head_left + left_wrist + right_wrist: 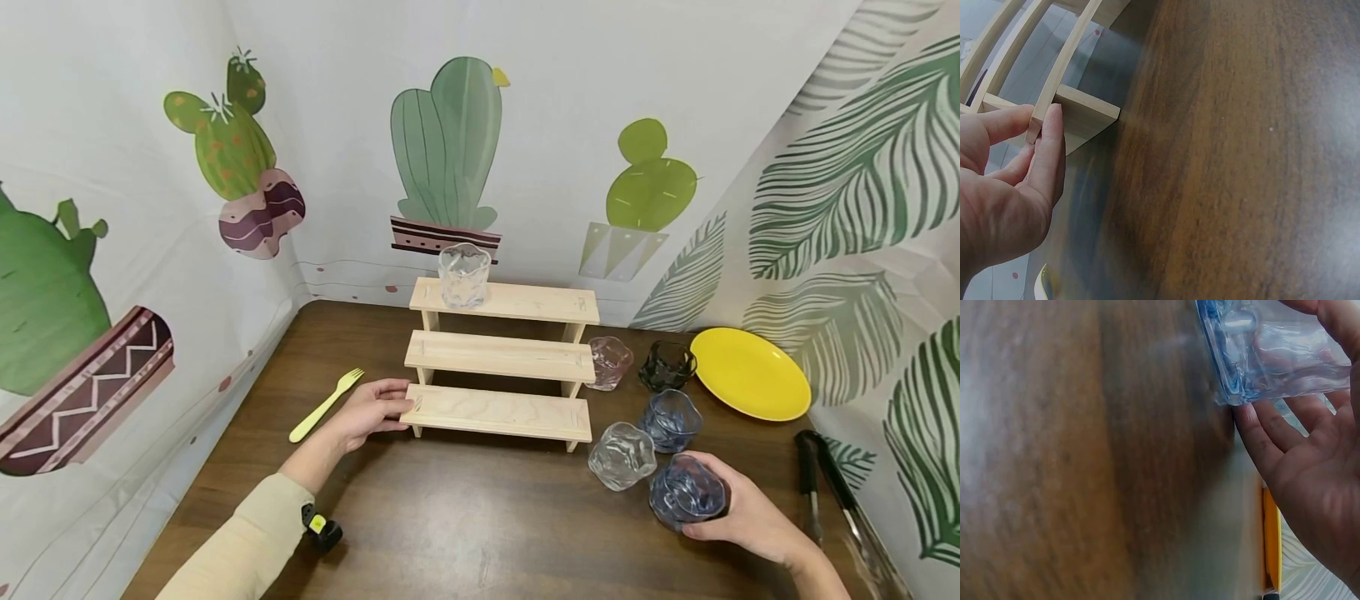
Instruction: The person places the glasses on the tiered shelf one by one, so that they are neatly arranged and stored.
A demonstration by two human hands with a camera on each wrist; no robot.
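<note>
A three-tier wooden stand stands on the table, a clear glass on its top tier. My left hand pinches the left end of the lowest tier; in the left wrist view the thumb and fingers lie on either side of the board. At the right, my right hand holds a blue glass around its side, with the thumb toward me. The right wrist view shows this glass between thumb and fingers. Close beside it are another clear glass and a second blue glass.
Behind these stand a pinkish glass and a black glass. A yellow plate lies at the back right, black-handled tongs at the right edge. Left of the stand is a yellow-green fork. A printed cloth hangs behind the table.
</note>
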